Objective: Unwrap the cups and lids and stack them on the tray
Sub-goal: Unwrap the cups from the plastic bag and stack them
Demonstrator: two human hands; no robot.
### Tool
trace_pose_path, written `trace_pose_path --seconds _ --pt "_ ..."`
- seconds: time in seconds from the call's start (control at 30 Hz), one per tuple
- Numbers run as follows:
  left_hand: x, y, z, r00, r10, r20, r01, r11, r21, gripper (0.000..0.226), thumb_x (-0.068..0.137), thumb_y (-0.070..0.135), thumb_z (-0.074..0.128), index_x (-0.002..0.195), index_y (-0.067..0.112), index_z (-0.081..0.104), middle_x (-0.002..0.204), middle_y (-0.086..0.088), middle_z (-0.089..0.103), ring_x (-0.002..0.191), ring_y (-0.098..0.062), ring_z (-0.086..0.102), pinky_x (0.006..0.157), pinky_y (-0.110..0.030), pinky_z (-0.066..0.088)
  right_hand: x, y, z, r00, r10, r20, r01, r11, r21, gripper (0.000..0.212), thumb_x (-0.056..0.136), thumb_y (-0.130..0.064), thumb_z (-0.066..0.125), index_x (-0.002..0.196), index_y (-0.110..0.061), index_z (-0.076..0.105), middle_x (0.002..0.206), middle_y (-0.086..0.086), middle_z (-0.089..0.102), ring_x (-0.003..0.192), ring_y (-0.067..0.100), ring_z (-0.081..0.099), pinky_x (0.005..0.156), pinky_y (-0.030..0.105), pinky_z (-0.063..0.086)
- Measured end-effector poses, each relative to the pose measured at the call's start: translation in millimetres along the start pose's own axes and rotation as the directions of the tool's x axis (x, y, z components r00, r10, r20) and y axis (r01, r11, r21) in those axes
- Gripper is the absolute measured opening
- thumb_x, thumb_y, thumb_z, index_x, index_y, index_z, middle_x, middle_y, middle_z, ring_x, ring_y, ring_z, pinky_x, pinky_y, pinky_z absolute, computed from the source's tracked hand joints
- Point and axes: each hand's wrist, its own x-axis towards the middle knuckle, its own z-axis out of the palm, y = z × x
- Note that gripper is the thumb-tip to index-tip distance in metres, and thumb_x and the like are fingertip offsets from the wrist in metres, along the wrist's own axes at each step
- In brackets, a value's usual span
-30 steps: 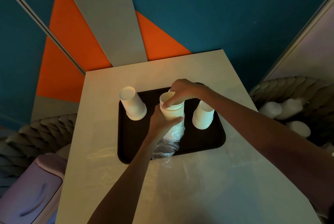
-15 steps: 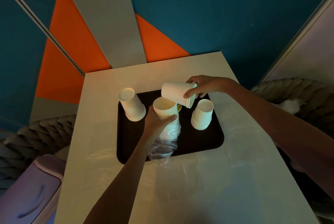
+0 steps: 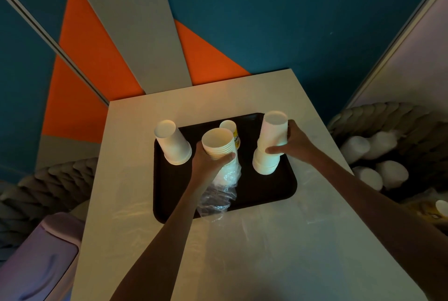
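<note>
The pale table fills the space in front of me, and the dark tray lies on its far half. My left hand curls round a nested stack of cups, mouths up, over the tray's middle. The clear plastic wrap hangs crumpled from the lower part of that stack and spills over the tray's near rim onto the table. At the tray's left end stands an upside-down left stack, apart from both hands. At the right end stands an upside-down right stack. My right hand grips a single inverted cup over its top, thumb in front, fingers behind. I cannot tell whether the cup is fully seated. Behind the stack I hold, a small cup with yellow print peeks out.
</note>
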Motion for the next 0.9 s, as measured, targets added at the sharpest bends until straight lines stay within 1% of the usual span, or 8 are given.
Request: trace_pose_path --seconds 0.1,0.17,0.23,0.3,0.4,0.57,0.7,0.9 --pt "0.4 -1.2 0.4 1.0 -0.009 0.01 0.009 1.0 -0.001 0.084 0.061 0.026 0.088 0.131 0.014 0.044 0.121 -0.002 0.059 0.112 -0.017 0.058 0.094 -0.04 0.051 -2.6 9.2 5.1 1.0 -0.006 0.016 0.005 0.996 0.087 0.099 0.062 -0.011 0.087 0.139 -0.012 0.025 0.13 0.002 0.041 0.128 0.027 0.04 0.095 0.035 0.041" --pt "0.4 -1.7 0.0 1.0 -0.016 0.015 0.016 1.0 0.004 0.085 0.06 0.027 0.089 0.131 0.014 0.044 0.121 -0.001 0.059 0.112 -0.017 0.058 0.095 -0.041 0.051 -0.1 4.5 2.4 1.0 -0.011 -0.007 0.012 0.992 0.125 0.104 0.064 -0.021 0.086 0.144 -0.02 0.02 0.143 0.003 0.033 0.135 0.027 0.032 0.104 0.037 0.035" --pt "-0.4 -3.3 -0.3 0.999 -0.027 0.028 0.026 1.0 0.006 0.086 0.059 0.029 0.089 0.131 0.015 0.044 0.122 -0.001 0.06 0.112 -0.017 0.058 0.096 -0.043 0.05 2.7 -7.8 -0.9 0.996 -0.057 -0.074 0.062 0.996 0.071 0.105 0.066 -0.038 0.082 0.147 -0.027 0.016 0.153 0.003 0.024 0.14 0.027 0.024 0.112 0.046 0.028" --pt "-2.1 -3.8 0.8 0.999 -0.024 0.043 0.024 1.0 0.004 0.093 0.053 0.039 0.089 0.131 0.016 0.044 0.122 0.0 0.06 0.112 -0.016 0.058 0.096 -0.043 0.05 3.3 -28.0 -2.5 0.983 -0.146 -0.106 0.147 0.989 -0.002 0.099 0.069 -0.045 0.078 0.148 -0.028 0.021 0.154 0.0 0.025 0.14 0.024 0.024 0.111 0.043 0.03" --pt "-2.7 -3.5 3.5 0.998 -0.028 0.05 0.028 1.0 0.007 0.102 0.044 0.05 0.087 0.13 0.015 0.044 0.121 0.0 0.061 0.111 -0.016 0.059 0.094 -0.042 0.052 2.1 -64.3 6.0 0.971 -0.228 0.07 0.231 0.972 -0.041 0.08 0.075 -0.041 0.076 0.142 -0.023 0.037 0.147 -0.001 0.037 0.131 0.016 0.037 0.095 0.025 0.034" --pt "-4.8 4.1 5.1 1.0 -0.006 0.018 0.006 1.0 0.015 0.091 0.058 0.023 0.09 0.131 0.007 0.039 0.119 -0.002 0.058 0.107 -0.016 0.058 0.092 -0.034 0.051 7.8 -97.7 37.3 0.903 -0.105 0.416 0.232 0.936 -0.266 0.084 0.07 -0.051 0.076 0.14 -0.02 0.04 0.134 0.0 0.048 0.114 0.016 0.05 0.088 0.027 0.043" --pt "-4.8 4.2 2.8 0.999 0.03 0.025 -0.031 0.999 0.031 0.086 0.062 0.019 0.088 0.132 0.007 0.038 0.121 -0.002 0.056 0.108 -0.016 0.057 0.09 -0.029 0.05 7.9 -108.8 47.7 0.873 -0.069 0.483 0.241 0.922 -0.304 0.072 0.074 -0.042 0.077 0.133 -0.015 0.047 0.126 0.003 0.054 0.107 0.017 0.054 0.083 0.033 0.055" --pt "-6.4 1.7 1.5 0.997 0.069 0.019 -0.069 0.997 -0.023 0.089 0.061 0.029 0.088 0.134 0.013 0.04 0.125 -0.001 0.057 0.111 -0.012 0.058 0.093 -0.032 0.052 12.5 -108.6 51.9 0.885 -0.069 0.461 0.214 0.939 -0.27 0.056 0.076 -0.035 0.077 0.122 -0.009 0.057 0.116 0.009 0.061 0.102 0.023 0.061 0.078 0.038 0.059"
